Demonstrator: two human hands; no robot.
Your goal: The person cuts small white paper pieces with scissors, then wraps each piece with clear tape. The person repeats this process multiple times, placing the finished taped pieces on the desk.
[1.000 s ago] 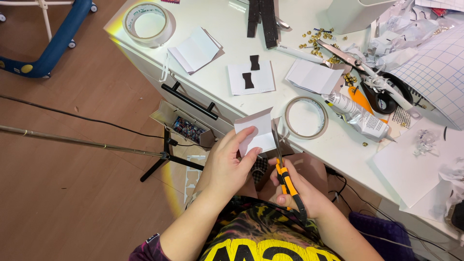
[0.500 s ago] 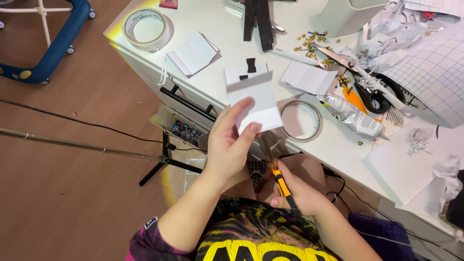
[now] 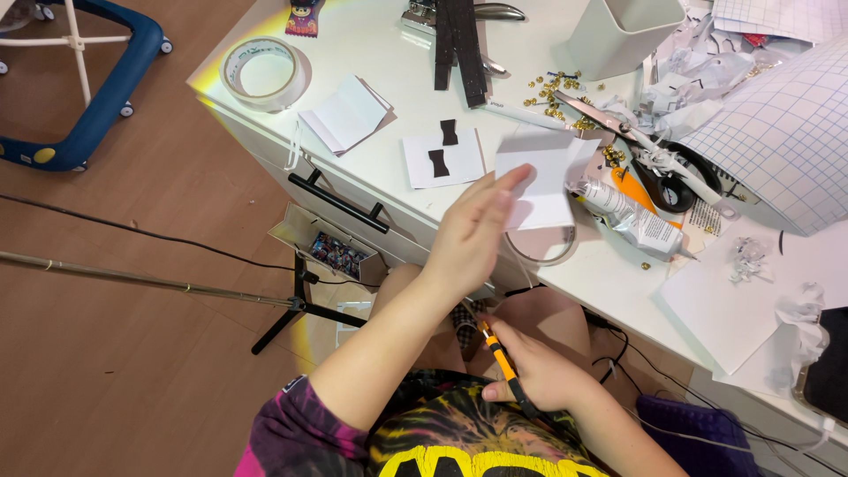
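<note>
A single head-worn camera looks steeply down from above the person's chest, close to both hands, facing forward over the corner of the cluttered white table [image 3: 371, 35] and the brown wooden floor [image 3: 115, 353] at left.

The left hand [image 3: 473, 234] holds a white paper piece [image 3: 543, 177] up over the white worktop [image 3: 371, 44]. The right hand [image 3: 534, 371] grips an orange and black knife [image 3: 503, 367] down near the lap.
</note>
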